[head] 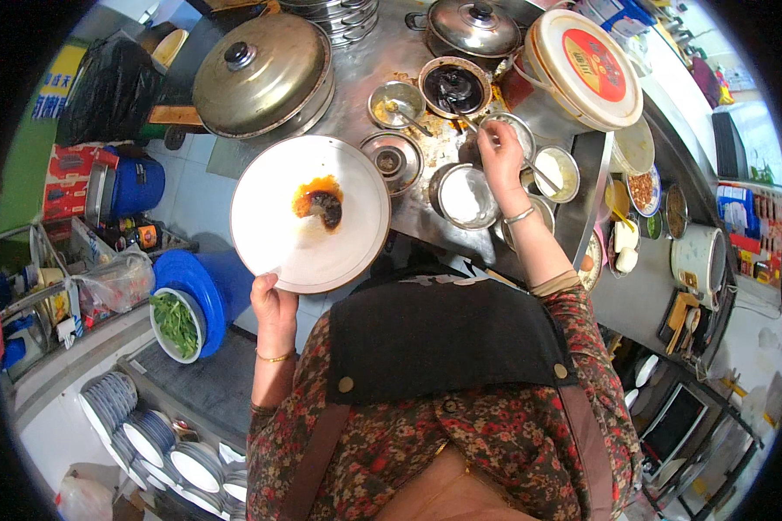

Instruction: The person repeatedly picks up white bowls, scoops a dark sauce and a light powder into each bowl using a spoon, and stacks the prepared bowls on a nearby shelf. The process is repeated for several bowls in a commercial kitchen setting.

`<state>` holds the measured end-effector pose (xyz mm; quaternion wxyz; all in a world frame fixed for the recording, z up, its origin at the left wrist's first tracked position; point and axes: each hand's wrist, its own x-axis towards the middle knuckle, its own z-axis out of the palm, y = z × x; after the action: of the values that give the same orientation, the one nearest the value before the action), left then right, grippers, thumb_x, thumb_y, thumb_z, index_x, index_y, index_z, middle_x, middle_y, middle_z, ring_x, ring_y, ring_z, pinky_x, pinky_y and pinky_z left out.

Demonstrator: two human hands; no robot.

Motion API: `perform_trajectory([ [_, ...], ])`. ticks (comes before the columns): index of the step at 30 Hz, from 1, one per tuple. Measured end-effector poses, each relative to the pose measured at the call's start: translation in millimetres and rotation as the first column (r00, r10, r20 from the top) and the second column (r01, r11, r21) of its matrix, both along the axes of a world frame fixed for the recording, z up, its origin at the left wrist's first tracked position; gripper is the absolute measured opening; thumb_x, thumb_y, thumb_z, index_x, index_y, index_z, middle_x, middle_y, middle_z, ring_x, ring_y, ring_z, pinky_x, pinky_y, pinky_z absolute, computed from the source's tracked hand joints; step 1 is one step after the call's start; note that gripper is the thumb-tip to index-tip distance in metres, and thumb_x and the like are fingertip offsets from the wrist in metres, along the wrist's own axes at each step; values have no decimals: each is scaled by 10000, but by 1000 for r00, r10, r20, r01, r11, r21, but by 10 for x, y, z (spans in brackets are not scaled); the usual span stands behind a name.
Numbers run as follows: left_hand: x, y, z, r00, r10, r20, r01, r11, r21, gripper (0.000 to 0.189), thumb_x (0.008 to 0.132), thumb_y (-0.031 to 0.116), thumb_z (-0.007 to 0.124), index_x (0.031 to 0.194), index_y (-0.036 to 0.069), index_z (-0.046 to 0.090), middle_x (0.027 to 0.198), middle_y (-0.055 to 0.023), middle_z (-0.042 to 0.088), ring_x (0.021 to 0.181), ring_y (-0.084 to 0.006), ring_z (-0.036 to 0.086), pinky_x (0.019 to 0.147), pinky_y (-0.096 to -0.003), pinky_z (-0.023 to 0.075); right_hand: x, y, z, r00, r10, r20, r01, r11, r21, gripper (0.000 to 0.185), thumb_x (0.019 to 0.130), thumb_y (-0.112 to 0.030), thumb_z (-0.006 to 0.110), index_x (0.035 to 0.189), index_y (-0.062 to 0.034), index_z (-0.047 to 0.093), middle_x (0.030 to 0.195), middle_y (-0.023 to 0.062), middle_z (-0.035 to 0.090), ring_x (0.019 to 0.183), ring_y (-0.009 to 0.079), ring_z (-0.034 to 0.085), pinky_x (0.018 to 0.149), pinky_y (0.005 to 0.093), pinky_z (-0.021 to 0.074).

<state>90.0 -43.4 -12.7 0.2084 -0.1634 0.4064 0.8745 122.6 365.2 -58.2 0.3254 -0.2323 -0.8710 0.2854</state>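
Observation:
My left hand (274, 299) grips the near rim of a large white plate (254, 221), thumb on top. Orange oil and dark sauce (326, 202) lie on the plate, with pale powder beside them. My right hand (500, 153) pinches the handle of a metal spoon (472, 124) over the seasoning bowls. A bowl of dark sauce (455, 88) stands beyond it, and a bowl with yellowish paste (386, 111) is to its left. Nearer to me are a metal bowl of white powder (467, 195) and, to the right, another white-filled bowl (550, 170) with a spoon across it.
A lidded pan (267, 71) with a wooden handle stands on the steel counter at the left. A lidded plastic bucket (580, 71) and a lidded pot (472, 29) stand at the back. Leafy greens (174, 322) sit in a container at lower left, near stacked plates (195, 465).

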Motion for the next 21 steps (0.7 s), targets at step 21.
perform_trajectory([
  [21,54,-239,-72,995,59,-76,-58,998,22,683,630,146,539,1254,-50,344,1217,-164,466,1111,-292,453,986,-390,328,-912,-499,-237,976,215,-28,-211,912,-353,124,830,-106,559,861,12,584,671,54,605,593,88,530,560,237,450],
])
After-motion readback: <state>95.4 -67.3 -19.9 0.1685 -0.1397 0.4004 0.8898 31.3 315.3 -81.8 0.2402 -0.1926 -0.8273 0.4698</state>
